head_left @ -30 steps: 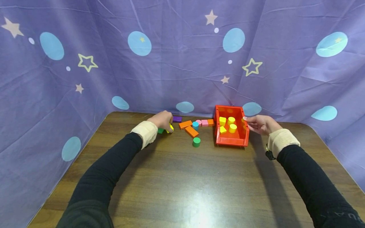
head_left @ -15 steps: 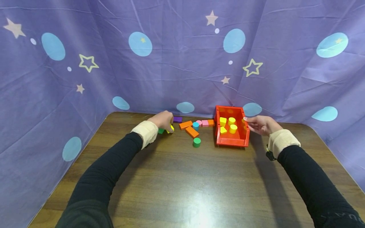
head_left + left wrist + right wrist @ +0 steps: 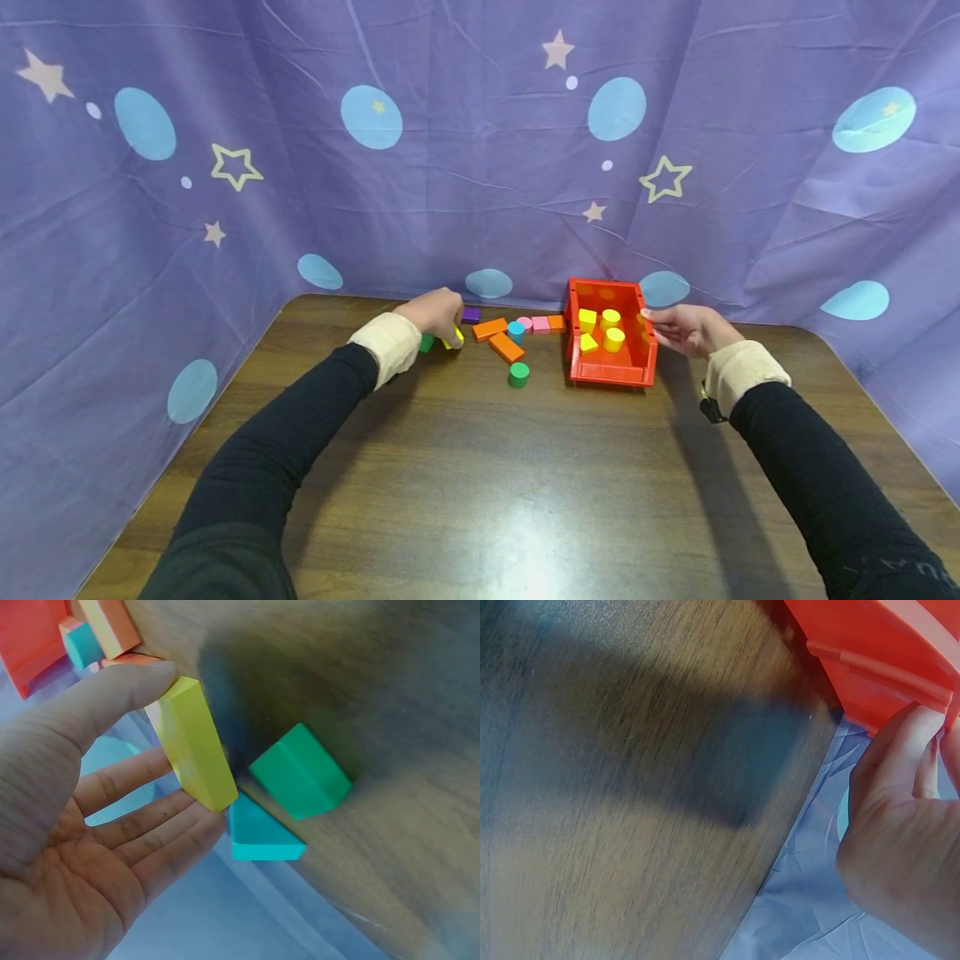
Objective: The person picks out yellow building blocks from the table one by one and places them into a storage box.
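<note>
My left hand (image 3: 437, 313) pinches a long yellow block (image 3: 193, 742) between thumb and fingers at the back left of the table. Close by it in the left wrist view lie a green block (image 3: 301, 774) and a teal triangular block (image 3: 262, 832). At the right, my right hand (image 3: 692, 327) grips the side rim of a red bin (image 3: 611, 372), thumb over the edge. Inside the bin sit several yellow blocks, among them a cylinder (image 3: 613, 340) and a cube (image 3: 587, 320). The right wrist view shows the fingers under the bin's lip, partly hidden.
Between hand and bin lie orange blocks (image 3: 506, 347), a blue cylinder (image 3: 516, 332), a pink block (image 3: 541, 325) and a purple block (image 3: 471, 315). A green cylinder (image 3: 518, 375) stands nearer the front. A purple curtain (image 3: 480, 167) hangs along the table's back edge.
My left hand has shifted slightly to the right with the yellow block, covering more of the purple block. The right hand and the bin hold still.
</note>
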`<move>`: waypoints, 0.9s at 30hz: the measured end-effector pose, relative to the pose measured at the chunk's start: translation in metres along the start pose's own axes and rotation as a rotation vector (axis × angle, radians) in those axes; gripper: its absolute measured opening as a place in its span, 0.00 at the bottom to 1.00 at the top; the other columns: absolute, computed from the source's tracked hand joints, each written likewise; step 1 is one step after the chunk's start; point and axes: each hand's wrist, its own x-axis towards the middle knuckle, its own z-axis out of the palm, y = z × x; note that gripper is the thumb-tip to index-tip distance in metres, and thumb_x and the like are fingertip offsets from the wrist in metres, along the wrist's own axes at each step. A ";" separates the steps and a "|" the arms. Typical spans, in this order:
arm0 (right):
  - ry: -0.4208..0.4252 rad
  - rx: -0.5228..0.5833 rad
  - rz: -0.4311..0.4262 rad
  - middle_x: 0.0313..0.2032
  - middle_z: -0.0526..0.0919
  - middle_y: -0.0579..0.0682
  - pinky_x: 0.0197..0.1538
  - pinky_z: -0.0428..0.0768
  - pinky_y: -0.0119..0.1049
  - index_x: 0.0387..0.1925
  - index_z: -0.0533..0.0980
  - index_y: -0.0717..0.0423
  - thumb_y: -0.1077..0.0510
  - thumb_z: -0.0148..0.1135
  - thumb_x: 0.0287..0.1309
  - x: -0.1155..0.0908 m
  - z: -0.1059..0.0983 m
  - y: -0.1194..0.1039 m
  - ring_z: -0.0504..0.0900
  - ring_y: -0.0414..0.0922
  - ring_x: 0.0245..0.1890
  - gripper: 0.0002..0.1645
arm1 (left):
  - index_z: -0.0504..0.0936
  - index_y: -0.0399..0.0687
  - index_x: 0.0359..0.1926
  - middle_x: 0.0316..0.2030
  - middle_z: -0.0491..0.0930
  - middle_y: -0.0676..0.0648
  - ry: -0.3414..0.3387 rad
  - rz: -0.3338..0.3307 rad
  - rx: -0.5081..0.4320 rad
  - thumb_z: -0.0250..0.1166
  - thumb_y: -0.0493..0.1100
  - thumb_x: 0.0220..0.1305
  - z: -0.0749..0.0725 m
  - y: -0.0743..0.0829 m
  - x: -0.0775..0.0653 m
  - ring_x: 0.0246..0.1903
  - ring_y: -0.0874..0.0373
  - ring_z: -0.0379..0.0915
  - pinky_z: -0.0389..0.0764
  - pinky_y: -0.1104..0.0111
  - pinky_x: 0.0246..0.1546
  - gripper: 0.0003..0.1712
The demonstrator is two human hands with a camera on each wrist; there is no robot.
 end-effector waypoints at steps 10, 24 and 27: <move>-0.002 0.012 -0.002 0.24 0.87 0.45 0.38 0.84 0.27 0.22 0.84 0.55 0.61 0.52 0.76 0.001 -0.001 0.000 0.84 0.36 0.26 0.24 | 0.83 0.39 0.35 0.36 0.83 0.45 0.024 0.020 0.001 0.79 0.42 0.53 -0.017 0.017 -0.002 0.34 0.54 0.76 0.79 0.62 0.40 0.15; -0.011 0.011 0.002 0.25 0.88 0.45 0.39 0.84 0.27 0.23 0.84 0.54 0.61 0.51 0.77 0.001 -0.002 0.000 0.85 0.36 0.27 0.25 | 0.86 0.37 0.38 0.37 0.85 0.45 0.080 0.169 0.071 0.79 0.43 0.54 -0.048 0.074 0.001 0.35 0.54 0.76 0.80 0.64 0.42 0.16; -0.011 0.008 0.010 0.25 0.88 0.45 0.39 0.84 0.27 0.23 0.85 0.53 0.61 0.51 0.77 0.000 -0.001 -0.001 0.85 0.36 0.27 0.25 | 0.85 0.39 0.36 0.34 0.82 0.47 0.088 0.204 0.076 0.79 0.44 0.54 -0.054 0.088 -0.001 0.33 0.56 0.74 0.78 0.66 0.38 0.15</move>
